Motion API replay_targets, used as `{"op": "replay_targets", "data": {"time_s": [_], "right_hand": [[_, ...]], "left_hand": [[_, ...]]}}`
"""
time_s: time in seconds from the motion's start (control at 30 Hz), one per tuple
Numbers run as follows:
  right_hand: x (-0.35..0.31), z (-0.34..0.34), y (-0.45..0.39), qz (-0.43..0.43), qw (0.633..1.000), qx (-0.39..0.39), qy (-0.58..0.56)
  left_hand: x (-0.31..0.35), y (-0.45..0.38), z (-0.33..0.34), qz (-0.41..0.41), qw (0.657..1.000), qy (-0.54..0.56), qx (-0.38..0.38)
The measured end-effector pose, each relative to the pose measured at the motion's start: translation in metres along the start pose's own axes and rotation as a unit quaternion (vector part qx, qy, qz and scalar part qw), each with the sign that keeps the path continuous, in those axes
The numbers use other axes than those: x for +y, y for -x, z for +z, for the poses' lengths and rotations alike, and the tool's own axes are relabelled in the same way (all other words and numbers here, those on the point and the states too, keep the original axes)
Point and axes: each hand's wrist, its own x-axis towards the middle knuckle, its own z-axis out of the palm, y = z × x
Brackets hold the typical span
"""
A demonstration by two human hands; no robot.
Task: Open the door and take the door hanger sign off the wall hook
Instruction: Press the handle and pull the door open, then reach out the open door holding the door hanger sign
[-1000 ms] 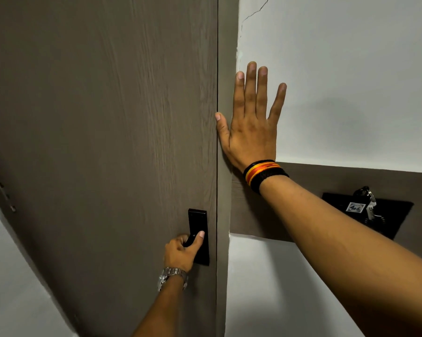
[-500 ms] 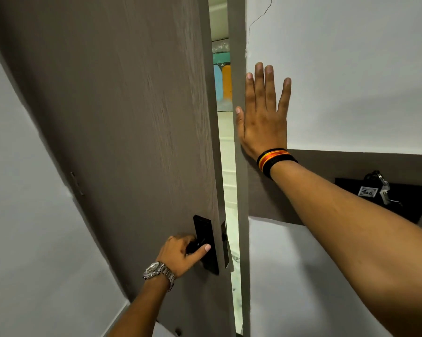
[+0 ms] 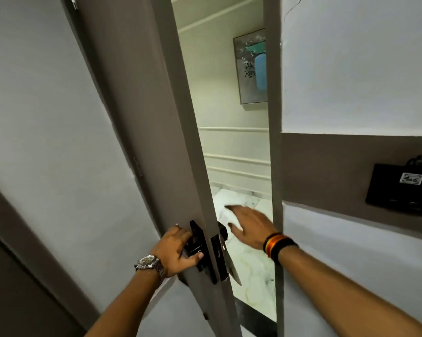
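On the far left is one grey door point(image 3: 137, 117), swung open so that we see its thin edge. One left hand point(image 3: 174, 251) wears one silver watch point(image 3: 149, 262) on its wrist and is curled tight around the black inside door handle point(image 3: 195, 246), with the thumb under it and the fingers over the top. On the thin edge of the door, near its lower part, sits one shiny lock plate point(image 3: 217, 257), and one more black handle point(image 3: 222, 231) pokes out on the other side of the door. Something thin and pale point(image 3: 232, 266) hangs down there below that outer handle, close to the door edge; it may be the door hanger sign, but it shows edge-on and I cannot tell for sure. Through the gap you can see a hallway with one picture point(image 3: 251, 69) on its pale wall and a marble floor point(image 3: 251, 271). One right hand point(image 3: 250, 227) reaches into the gap with its fingers spread flat and loose, holding nothing; it is blurry. Its wrist has bands point(image 3: 278, 244) in black, orange and yellow. Next comes the door frame point(image 3: 274, 142), and then a white wall with one grey stripe point(image 3: 326, 171). At the right edge, on the stripe, is one black holder point(image 3: 395, 190) with a key and a small white tag point(image 3: 412, 178).
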Motion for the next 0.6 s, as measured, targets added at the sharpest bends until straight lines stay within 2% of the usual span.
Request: {"op": "replay_targets", "data": {"time_s": [0.13,0.27,0.37,0.6], "right_hand": [[-0.019,0.055,0.031,0.031,0.988,-0.134,-0.071],[-0.044,0.079,0.043,0.009,0.968,-0.234,-0.088],[-0.068,0.087,0.043,-0.03,0.966,-0.242,-0.089],[-0.113,0.111,0.042,-0.074,0.983,-0.169,0.012]], "left_hand": [[-0.012,0.022,-0.014,-0.003,0.998,-0.032,-0.044],[-0.025,0.044,-0.03,-0.005,0.995,-0.042,-0.092],[-0.032,0.057,-0.038,-0.019,0.994,-0.047,-0.097],[-0.048,0.087,-0.05,-0.065,0.988,-0.073,-0.119]]}}
